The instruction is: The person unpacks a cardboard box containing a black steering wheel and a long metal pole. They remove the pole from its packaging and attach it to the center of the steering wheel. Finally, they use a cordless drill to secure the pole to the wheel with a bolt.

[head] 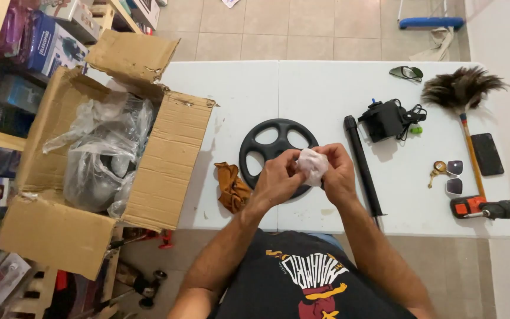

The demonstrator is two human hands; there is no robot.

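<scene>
Your 2 hands meet at the centre of the frame, above the near edge of the white table (237,88). Between them sits a small white crumpled packet (313,165): your left hand (278,177) pinches its left side with curled fingers, and your right hand (339,174) grips its right side the same way. The packet hovers over the lower right rim of a black wheel (273,145) lying flat on the table. Just left of the wheel lies a brown rag (231,186).

At the left of the frame, an open brown cardboard box (166,159) holds clear plastic bags (101,153). In the upper left corner, blue and purple rectangular boxes (51,44) stand on wooden shelves.
</scene>
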